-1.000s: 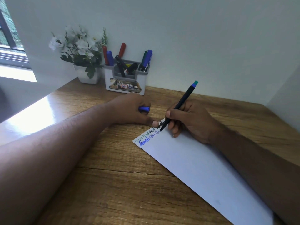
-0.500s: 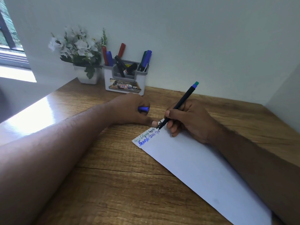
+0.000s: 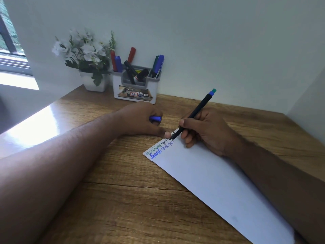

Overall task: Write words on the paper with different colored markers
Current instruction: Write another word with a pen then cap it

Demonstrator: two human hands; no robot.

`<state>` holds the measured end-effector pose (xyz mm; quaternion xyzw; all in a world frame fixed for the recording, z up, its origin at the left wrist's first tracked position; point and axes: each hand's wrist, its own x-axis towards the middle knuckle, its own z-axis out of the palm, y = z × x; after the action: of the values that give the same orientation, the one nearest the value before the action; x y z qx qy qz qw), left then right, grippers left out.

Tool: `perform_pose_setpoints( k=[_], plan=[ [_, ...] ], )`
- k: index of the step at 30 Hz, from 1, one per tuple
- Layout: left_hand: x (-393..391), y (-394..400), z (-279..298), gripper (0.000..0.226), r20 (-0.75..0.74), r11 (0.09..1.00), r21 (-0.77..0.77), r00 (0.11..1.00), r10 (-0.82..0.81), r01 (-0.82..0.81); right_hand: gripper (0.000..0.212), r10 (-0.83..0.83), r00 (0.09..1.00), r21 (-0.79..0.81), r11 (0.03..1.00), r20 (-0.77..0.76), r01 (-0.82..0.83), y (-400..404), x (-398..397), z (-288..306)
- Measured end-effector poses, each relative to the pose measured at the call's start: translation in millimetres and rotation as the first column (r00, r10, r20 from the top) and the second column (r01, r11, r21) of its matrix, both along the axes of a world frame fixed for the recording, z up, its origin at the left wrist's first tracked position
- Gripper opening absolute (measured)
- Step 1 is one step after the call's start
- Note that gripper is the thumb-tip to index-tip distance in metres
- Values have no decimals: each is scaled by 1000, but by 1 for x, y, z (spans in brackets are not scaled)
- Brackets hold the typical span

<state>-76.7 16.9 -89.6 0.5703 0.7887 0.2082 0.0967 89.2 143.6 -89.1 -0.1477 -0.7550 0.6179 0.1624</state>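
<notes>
A white sheet of paper point(image 3: 211, 180) lies slanted on the wooden desk, with small words in green, black and blue at its far corner. My right hand point(image 3: 205, 131) grips a thin black pen point(image 3: 195, 112) with a blue and green end, its tip touching the paper's top edge on a black mark. My left hand point(image 3: 140, 120) rests on the desk just left of that corner. It is closed around a blue marker cap point(image 3: 155, 118), and one fingertip presses the paper's edge.
A white and grey organiser point(image 3: 135, 88) against the back wall holds several red, blue, black and green markers. A white pot of white flowers point(image 3: 88, 60) stands to its left. Walls close the desk at the back and right; a window is at far left.
The pen tip has shifted a little left along the top line, toward my left fingertip, leaving more black ink. My left hand has stayed in place.
</notes>
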Motion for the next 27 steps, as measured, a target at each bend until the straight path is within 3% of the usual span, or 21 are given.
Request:
perform_pose_setpoints(
  k=[11, 16, 22, 27],
  plan=[
    [0, 0, 0, 48, 0, 1000, -12, 1000, 15, -15, 18, -10, 1000, 10, 1000, -4, 10, 0, 0, 0],
    [-1, 0, -1, 44, -25, 1000, 5, 1000, 9, -9, 18, 54, 998, 134, 989, 27, -57, -4, 1, -1],
    [-1, 0, -1, 54, -7, 1000, -14, 1000, 11, -11, 16, -131, 991, 33, 991, -36, 132, 2, -1, -4],
    [0, -1, 0, 54, -9, 1000, 3, 1000, 13, -13, 16, -89, 994, -11, 996, -66, 88, 0, 0, -4]
  ],
)
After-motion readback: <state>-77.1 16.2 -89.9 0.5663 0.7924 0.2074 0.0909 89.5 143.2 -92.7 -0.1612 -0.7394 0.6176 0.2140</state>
